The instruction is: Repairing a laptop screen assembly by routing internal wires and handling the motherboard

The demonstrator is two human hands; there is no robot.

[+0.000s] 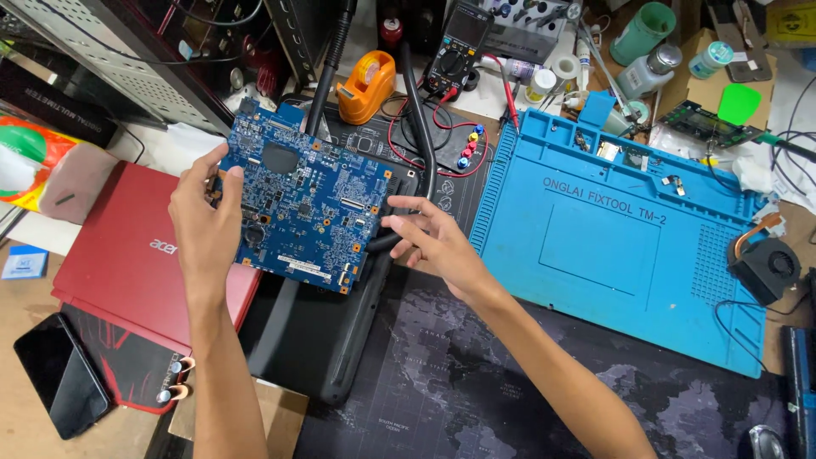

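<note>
Dark desk mat (pixel 476 382) covers the cluttered workbench. Left hand (pixel 204 229) grips the blue circuit board (pixel 302 204) by its left edge, holding it tilted above a black laptop base (pixel 340 340). Right hand (pixel 429 242) is open, fingers spread just beside the board's right edge. Blue repair mat (pixel 612 246) lies right; red laptop (pixel 127 255) left; orange tape dispenser (pixel 365 85) behind.

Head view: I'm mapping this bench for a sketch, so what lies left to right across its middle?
Red laptop → left hand → blue circuit board → right hand → blue repair mat → black cooling fan.
</note>
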